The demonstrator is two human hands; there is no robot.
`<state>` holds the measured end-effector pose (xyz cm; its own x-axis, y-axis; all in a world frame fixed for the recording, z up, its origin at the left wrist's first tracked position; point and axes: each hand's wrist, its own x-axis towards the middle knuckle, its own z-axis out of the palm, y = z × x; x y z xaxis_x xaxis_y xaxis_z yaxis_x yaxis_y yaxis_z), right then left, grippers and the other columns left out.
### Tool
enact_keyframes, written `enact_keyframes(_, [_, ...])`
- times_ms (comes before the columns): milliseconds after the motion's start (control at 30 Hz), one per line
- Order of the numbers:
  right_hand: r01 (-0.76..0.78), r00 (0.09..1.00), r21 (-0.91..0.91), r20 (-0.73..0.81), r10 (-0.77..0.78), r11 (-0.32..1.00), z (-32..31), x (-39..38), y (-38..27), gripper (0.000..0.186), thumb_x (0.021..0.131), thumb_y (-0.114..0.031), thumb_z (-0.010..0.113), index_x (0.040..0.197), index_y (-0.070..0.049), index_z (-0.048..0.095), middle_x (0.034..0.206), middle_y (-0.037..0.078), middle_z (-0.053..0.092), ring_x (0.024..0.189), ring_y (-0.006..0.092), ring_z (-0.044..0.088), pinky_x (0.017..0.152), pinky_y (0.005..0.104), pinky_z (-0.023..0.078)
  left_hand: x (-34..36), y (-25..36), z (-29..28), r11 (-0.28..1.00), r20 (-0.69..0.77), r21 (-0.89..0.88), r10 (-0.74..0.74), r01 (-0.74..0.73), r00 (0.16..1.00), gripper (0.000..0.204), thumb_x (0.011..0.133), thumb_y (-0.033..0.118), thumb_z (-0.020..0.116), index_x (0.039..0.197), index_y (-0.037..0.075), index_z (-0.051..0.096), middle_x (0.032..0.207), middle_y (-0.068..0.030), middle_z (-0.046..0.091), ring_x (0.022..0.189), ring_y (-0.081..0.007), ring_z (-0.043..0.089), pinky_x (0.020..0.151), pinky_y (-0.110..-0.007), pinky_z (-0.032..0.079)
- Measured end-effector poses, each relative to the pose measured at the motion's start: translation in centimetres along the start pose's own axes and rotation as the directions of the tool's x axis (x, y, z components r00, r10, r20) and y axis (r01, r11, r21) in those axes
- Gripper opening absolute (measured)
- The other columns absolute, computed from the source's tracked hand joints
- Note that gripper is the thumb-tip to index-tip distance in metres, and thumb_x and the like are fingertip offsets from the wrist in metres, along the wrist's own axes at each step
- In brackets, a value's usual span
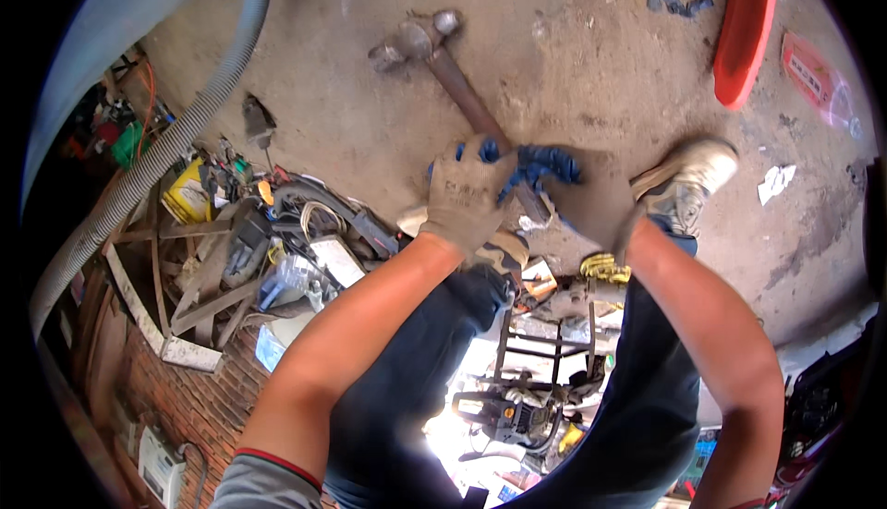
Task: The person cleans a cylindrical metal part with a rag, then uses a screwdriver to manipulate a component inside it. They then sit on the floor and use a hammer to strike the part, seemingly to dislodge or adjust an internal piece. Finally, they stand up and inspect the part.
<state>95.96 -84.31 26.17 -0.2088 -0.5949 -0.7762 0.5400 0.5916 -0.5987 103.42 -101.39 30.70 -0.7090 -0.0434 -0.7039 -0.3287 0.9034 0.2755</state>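
Observation:
A worn hammer (416,42) with a stout dark brown handle points its metal head to the far left. Its handle runs back behind my gloved hands, and the end shows between them. My left hand (462,190) wears a grey work glove with blue coating. Its fingers are curled in, close over the handle and against the blue fingers of the other glove; what they grip is hidden. My right hand (591,195), in a matching glove, is blurred, with its blue-coated fingers bent toward the left. Whether either hand holds the handle I cannot tell.
A grey corrugated hose (199,130) curves down the left, above piled tools and wooden frames (194,310). My shoe (688,181) stands at the right. Farther right are a red curved piece (747,29) and crumpled paper (776,183). A motor tool (508,417) lies between my legs.

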Motion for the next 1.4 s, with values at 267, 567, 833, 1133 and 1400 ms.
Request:
enact_keyframes(267, [-0.161,0.983,0.5,0.007,0.182,0.851,1.9,-0.8,0.0,0.033,0.09,-0.013,0.06,0.122,-0.007,0.064,0.094,0.014,0.072,0.083,0.0218,0.07,0.075,0.0313,0.054,-2.0,5.0,5.5,-0.73,0.506,-0.66,-0.257,0.178,0.823,0.045,0.1,0.05,0.048,0.109,0.008,0.062,0.096,-0.0044,0.065,0.091,-0.0161,0.06,0.084,-0.03,0.05])
enact_keyframes(567, [0.178,0.98,-0.497,0.015,-0.196,0.849,-0.9,1.8,-0.5,0.022,0.088,-0.018,0.054,0.104,-0.007,0.064,0.098,0.019,0.069,0.092,0.0384,0.067,0.082,0.0483,0.051,0.4,4.3,9.5,-0.783,0.379,-0.622,-0.336,-0.032,0.862,0.033,0.105,0.037,0.043,0.116,0.012,0.061,0.112,-0.0021,0.065,0.104,-0.0156,0.06,0.095,-0.033,0.047])
enact_keyframes(833, [-0.142,0.981,-0.451,0.052,0.185,0.881,-1.6,2.8,-3.6,0.034,0.091,-0.029,0.053,0.117,-0.01,0.064,0.104,0.021,0.07,0.1,0.038,0.066,0.086,0.0453,0.052,1.1,3.1,10.1,-0.847,0.408,-0.53,-0.291,-0.035,0.866,0.04,0.104,0.036,0.043,0.131,0.011,0.056,0.133,-0.0042,0.059,0.126,-0.0234,0.052,0.109,-0.043,0.037])
enact_keyframes(1133, [0.154,0.973,-0.791,0.017,-0.23,0.592,1.5,9.7,-9.5,0.025,0.088,-0.022,0.06,0.101,-0.003,0.071,0.104,0.016,0.071,0.098,0.03,0.07,0.085,0.0394,0.055,0.3,4.9,8.5,-0.675,0.345,-0.737,-0.388,-0.009,0.855,0.03,0.104,0.029,0.037,0.113,0.008,0.057,0.105,-0.0024,0.067,0.096,-0.0144,0.063,0.085,-0.03,0.05])
enact_keyframes(1400, [0.146,0.88,-0.672,-0.248,-0.406,0.726,-0.4,10.4,-10.2,0.027,0.083,-0.008,0.063,0.109,-0.003,0.067,0.099,0.018,0.07,0.093,0.0305,0.07,0.079,0.0401,0.056,-0.3,6.1,6.2,-0.666,0.488,-0.744,-0.481,0.059,0.728,0.026,0.101,0.03,0.051,0.104,0.007,0.062,0.089,-0.0057,0.068,0.076,-0.0189,0.065,0.064,-0.028,0.049])
